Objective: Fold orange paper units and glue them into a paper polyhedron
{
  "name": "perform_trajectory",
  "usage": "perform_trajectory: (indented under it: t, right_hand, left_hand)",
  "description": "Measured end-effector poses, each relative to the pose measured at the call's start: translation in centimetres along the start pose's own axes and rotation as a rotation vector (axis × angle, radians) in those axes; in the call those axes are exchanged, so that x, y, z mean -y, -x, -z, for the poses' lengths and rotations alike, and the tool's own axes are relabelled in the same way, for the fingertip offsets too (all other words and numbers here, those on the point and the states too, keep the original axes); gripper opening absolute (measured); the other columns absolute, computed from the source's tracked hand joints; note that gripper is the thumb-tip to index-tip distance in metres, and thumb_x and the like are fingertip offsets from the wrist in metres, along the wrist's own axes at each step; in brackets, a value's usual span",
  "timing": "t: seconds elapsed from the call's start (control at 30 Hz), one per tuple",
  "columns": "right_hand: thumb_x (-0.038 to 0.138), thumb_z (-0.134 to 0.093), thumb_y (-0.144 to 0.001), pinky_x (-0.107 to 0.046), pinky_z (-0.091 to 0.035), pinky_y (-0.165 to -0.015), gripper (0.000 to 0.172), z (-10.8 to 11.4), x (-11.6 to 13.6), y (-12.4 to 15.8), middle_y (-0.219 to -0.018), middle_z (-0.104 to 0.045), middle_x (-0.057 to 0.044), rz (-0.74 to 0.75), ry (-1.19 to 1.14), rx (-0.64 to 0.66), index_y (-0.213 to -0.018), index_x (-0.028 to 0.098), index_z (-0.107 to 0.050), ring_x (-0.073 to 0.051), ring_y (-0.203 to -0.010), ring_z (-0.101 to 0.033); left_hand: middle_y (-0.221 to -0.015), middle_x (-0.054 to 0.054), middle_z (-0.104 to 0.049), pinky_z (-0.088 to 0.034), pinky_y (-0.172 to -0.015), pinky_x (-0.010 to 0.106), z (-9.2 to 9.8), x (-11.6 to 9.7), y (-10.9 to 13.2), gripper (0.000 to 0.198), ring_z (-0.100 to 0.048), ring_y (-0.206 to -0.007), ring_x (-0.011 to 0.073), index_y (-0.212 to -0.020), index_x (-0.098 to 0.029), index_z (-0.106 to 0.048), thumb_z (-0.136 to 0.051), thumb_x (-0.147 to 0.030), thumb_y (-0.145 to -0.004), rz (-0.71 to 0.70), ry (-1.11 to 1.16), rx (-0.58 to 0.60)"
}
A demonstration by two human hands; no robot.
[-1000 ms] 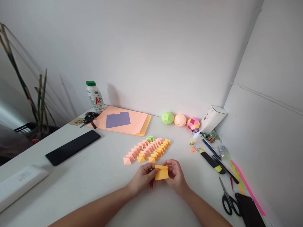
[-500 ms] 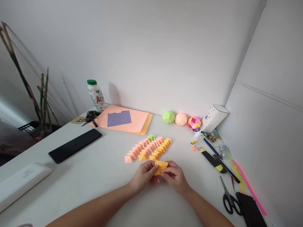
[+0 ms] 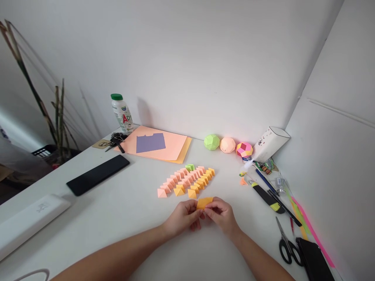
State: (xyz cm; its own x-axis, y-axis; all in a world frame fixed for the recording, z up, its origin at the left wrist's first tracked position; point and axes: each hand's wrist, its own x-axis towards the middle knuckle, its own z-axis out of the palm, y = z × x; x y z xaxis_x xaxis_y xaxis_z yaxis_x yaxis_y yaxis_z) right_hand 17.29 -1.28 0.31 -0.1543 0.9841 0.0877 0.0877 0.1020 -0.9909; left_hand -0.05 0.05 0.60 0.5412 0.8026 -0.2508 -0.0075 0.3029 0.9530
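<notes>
Between both hands is a small piece of orange paper [image 3: 204, 203]. My left hand [image 3: 185, 217] pinches its left side, thumb at the lower edge. On the right side, my right hand [image 3: 222, 214] grips it with thumb and fingers, and the two thumbs nearly meet below it. Just beyond my hands lie rows of folded paper pieces: pink ones [image 3: 162, 192], orange ones [image 3: 192, 193] and a few green ones [image 3: 190, 167]. The paper's lower part is hidden by my fingers.
Paper balls [image 3: 227, 144] stand by the wall. Pink sheets [image 3: 175, 146] lie at the back beside a bottle [image 3: 123, 115]. Scissors [image 3: 285, 244], a cutter [image 3: 266, 198] and a phone [image 3: 315, 259] are at right. A black slab [image 3: 98, 175] and white case [image 3: 32, 222] lie left.
My hands have drawn closer together on the orange paper, which now tilts flatter with its lower edge between the thumbs. The camera view has shifted slightly.
</notes>
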Motion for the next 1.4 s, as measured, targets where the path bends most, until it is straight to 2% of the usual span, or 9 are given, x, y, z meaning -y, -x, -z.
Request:
perform_trajectory:
  t: [0.1, 0.2, 0.37, 0.43, 0.53, 0.63, 0.9, 1.4]
  right_hand:
    - [0.028, -0.066, -0.075, -0.025, -0.045, -0.052, 0.013, 0.07, -0.49, 0.14, -0.07, -0.055, 0.001, -0.025, -0.008, -0.003, -0.07, 0.018, -0.06, -0.011, -0.054, -0.054]
    - [0.032, -0.065, -0.076, -0.024, -0.046, -0.051, 0.017, 0.05, -0.8, 0.25, -0.065, -0.055, 0.003, -0.083, -0.048, -0.005, -0.084, 0.02, -0.056, -0.011, -0.052, -0.054]
    - [0.035, -0.068, -0.074, -0.024, -0.046, -0.049, 0.048, 0.11, -0.62, 0.1, -0.079, -0.058, 0.003, -0.152, -0.146, 0.005, -0.112, 0.025, -0.041, -0.01, -0.052, -0.055]
    - [0.037, -0.068, -0.074, -0.023, -0.045, -0.048, 0.043, 0.23, -0.49, -0.02, -0.073, -0.059, 0.003, -0.206, -0.128, 0.057, -0.108, 0.022, -0.046, -0.009, -0.048, -0.054]
    - [0.04, -0.063, -0.077, -0.022, -0.044, -0.046, 0.026, 0.39, -0.42, -0.16, -0.064, -0.061, 0.002, -0.249, -0.087, 0.132, -0.086, 0.017, -0.055, -0.009, -0.046, -0.052]
    - [0.041, -0.062, -0.078, -0.022, -0.044, -0.046, 0.026, 0.41, -0.48, -0.2, -0.063, -0.061, 0.001, -0.246, -0.099, 0.139, -0.078, 0.016, -0.056, -0.009, -0.046, -0.052]
    - [0.04, -0.06, -0.08, -0.021, -0.044, -0.045, 0.025, 0.38, -0.63, -0.24, -0.064, -0.062, 0.001, -0.252, -0.111, 0.148, -0.077, 0.016, -0.054, -0.008, -0.046, -0.053]
    - [0.039, -0.058, -0.081, -0.022, -0.045, -0.048, 0.024, 0.24, -0.01, -0.14, -0.064, -0.061, 0.001, -0.259, -0.138, 0.177, -0.081, 0.016, -0.056, -0.009, -0.049, -0.052]
  left_hand:
    - [-0.077, 0.001, -0.065, -0.044, -0.046, 0.025, 0.01, 0.32, -0.04, 0.031, -0.059, -0.05, 0.0122, -0.078, -0.016, -0.053, -0.055, -0.047, -0.077, -0.008, -0.003, 0.001]
    - [-0.076, 0.001, -0.066, -0.044, -0.046, 0.024, -0.02, 0.3, 0.0, 0.031, -0.06, -0.05, 0.0121, -0.077, -0.016, -0.053, -0.054, -0.047, -0.078, -0.019, 0.006, -0.001]
    - [-0.072, 0.002, -0.066, -0.044, -0.045, 0.023, -0.05, 0.02, 0.01, 0.031, -0.058, -0.048, 0.0117, -0.081, -0.016, -0.055, -0.053, -0.047, -0.08, -0.045, 0.017, -0.005]
    - [-0.07, 0.001, -0.064, -0.044, -0.044, 0.023, -0.02, 0.04, 0.01, 0.032, -0.058, -0.048, 0.0116, -0.082, -0.016, -0.055, -0.053, -0.047, -0.08, -0.048, 0.028, -0.007]
    - [-0.068, 0.0, -0.063, -0.043, -0.044, 0.023, 0.07, 0.27, 0.0, 0.031, -0.058, -0.048, 0.0115, -0.084, -0.016, -0.055, -0.053, -0.047, -0.08, -0.051, 0.046, -0.011]
    - [-0.067, 0.0, -0.063, -0.043, -0.045, 0.023, 0.13, 0.53, -0.07, 0.031, -0.057, -0.049, 0.0119, -0.089, -0.016, -0.053, -0.056, -0.045, -0.079, -0.058, 0.034, 0.0]
    - [-0.069, 0.0, -0.062, -0.043, -0.044, 0.023, 0.06, 0.61, -0.28, 0.03, -0.058, -0.049, 0.0119, -0.079, -0.016, -0.052, -0.056, -0.046, -0.078, -0.054, 0.016, -0.01]
    - [-0.067, -0.001, -0.063, -0.044, -0.043, 0.023, 0.02, 0.13, -0.09, 0.032, -0.058, -0.045, 0.0112, -0.077, -0.017, -0.051, -0.057, -0.049, -0.076, -0.006, 0.027, -0.032]
